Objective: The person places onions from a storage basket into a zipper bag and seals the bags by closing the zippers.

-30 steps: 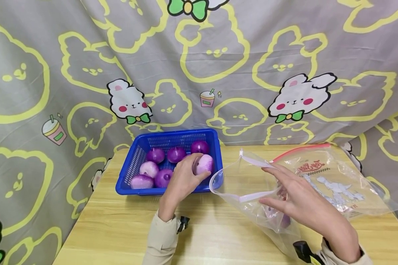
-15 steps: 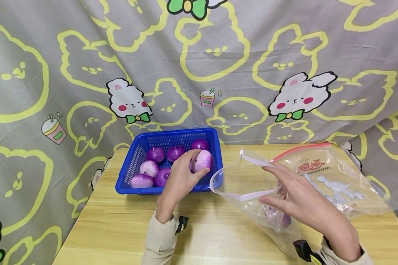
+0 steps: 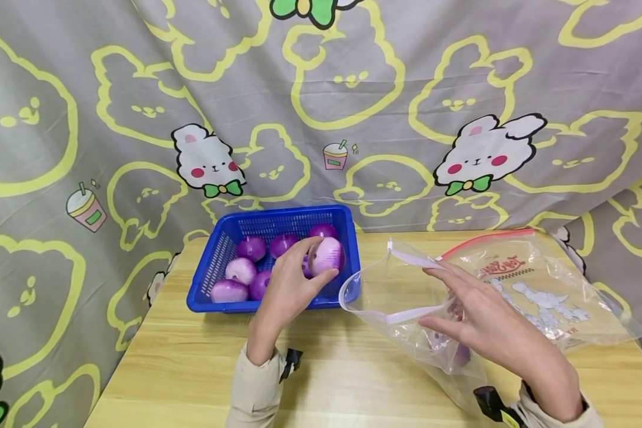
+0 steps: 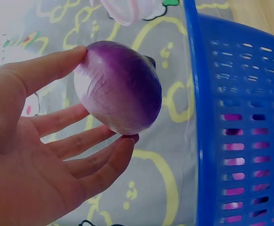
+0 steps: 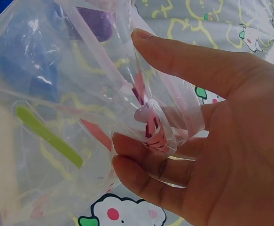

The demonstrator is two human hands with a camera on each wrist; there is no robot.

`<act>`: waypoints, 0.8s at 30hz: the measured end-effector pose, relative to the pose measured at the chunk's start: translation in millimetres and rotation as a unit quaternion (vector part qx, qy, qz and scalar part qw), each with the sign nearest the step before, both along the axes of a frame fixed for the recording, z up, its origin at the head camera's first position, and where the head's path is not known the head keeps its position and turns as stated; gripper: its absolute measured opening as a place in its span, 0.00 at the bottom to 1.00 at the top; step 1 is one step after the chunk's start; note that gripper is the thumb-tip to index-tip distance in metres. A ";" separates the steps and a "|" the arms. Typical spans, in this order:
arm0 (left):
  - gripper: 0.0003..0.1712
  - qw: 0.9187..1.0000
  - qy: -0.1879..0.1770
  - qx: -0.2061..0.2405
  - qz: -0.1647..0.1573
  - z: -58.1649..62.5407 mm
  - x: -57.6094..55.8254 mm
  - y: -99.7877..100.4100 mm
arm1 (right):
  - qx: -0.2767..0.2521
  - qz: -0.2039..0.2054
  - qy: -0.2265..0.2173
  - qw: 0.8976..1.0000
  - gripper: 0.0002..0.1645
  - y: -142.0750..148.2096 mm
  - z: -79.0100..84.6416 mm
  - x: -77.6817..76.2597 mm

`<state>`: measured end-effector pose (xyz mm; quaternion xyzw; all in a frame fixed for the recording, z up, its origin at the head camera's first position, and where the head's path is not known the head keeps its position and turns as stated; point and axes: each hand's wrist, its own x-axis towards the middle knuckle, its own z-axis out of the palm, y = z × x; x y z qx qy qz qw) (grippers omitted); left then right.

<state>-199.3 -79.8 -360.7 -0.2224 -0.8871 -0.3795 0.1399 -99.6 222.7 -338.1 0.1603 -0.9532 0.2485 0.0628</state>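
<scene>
My left hand [image 3: 288,278] holds a purple-and-white onion [image 3: 327,257] over the right side of the blue basket [image 3: 214,308]. In the left wrist view, the thumb and fingertips grip the onion [image 4: 120,89] from its sides, beside the basket wall. My right hand [image 3: 487,318] holds a clear zip bag [image 3: 401,333] by its white-edged mouth, which gapes toward the basket. In the right wrist view, the fingers curl around gathered plastic [image 5: 162,136] at the bag's edge. Purple onions [image 3: 462,355] show through the bag, partly hidden by the right hand.
Several onions [image 3: 241,271] lie in the basket. Flat on the wooden table [image 3: 182,362] at the right is another clear bag [image 3: 572,273] with a red zip and printed dinosaurs. A patterned grey curtain [image 3: 299,196] hangs behind the table.
My left hand has lifted the onion slightly, with the wrist drawn a little to the left. The right hand and the bag have stayed in place.
</scene>
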 end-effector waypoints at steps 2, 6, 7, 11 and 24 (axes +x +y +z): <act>0.32 1.000 0.003 0.002 -0.007 1.8 1.5 0.3 | -0.001 0.002 0.002 1.000 0.47 -0.3 -0.6 -0.1; 0.32 1.000 0.015 0.012 -0.025 5.2 4.5 0.7 | 0.000 0.003 0.007 1.000 0.46 -0.7 -0.8 -0.2; 0.33 0.999 0.018 0.014 -0.029 6.2 5.5 0.7 | -0.002 0.004 0.006 1.000 0.46 -0.7 -0.7 -0.3; 0.32 0.999 0.020 0.012 -0.034 9.9 9.6 1.0 | -0.004 0.004 0.000 1.000 0.47 -0.6 -0.8 -0.5; 0.32 0.997 0.025 0.011 -0.066 19.9 22.5 7.7 | -0.009 0.004 -0.004 1.000 0.45 -0.4 -0.2 0.4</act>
